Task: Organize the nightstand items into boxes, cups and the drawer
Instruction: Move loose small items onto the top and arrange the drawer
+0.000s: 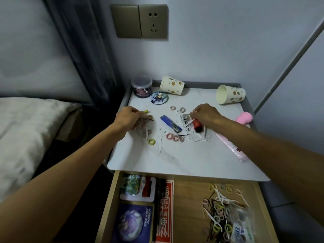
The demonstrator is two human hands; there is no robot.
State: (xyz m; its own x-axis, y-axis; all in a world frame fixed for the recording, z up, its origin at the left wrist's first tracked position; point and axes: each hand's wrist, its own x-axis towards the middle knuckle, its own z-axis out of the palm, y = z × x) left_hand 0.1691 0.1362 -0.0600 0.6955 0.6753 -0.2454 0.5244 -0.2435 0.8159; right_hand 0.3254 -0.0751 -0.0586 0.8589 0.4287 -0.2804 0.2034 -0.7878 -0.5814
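Note:
My left hand (127, 118) grips a bunch of small hair ties (146, 118) at the left of the white nightstand top (184, 160). My right hand (206, 114) has its fingers curled over a pile of white floss picks (198, 137) and a red lighter (197, 125); what it holds is hidden. A blue lighter (171, 123) lies between my hands. Pink hair ties (175, 137) and a yellow one (151, 141) lie loose. Two paper cups (172, 85) (230, 94) lie on their sides at the back.
A clear round box (142, 86) and a round badge (159, 97) sit at the back left. A pink sponge (244, 117) and pink tissue pack (231, 148) lie at the right. The open drawer (189, 195) below holds cards, boxes, hair ties and floss picks. A bed is at the left.

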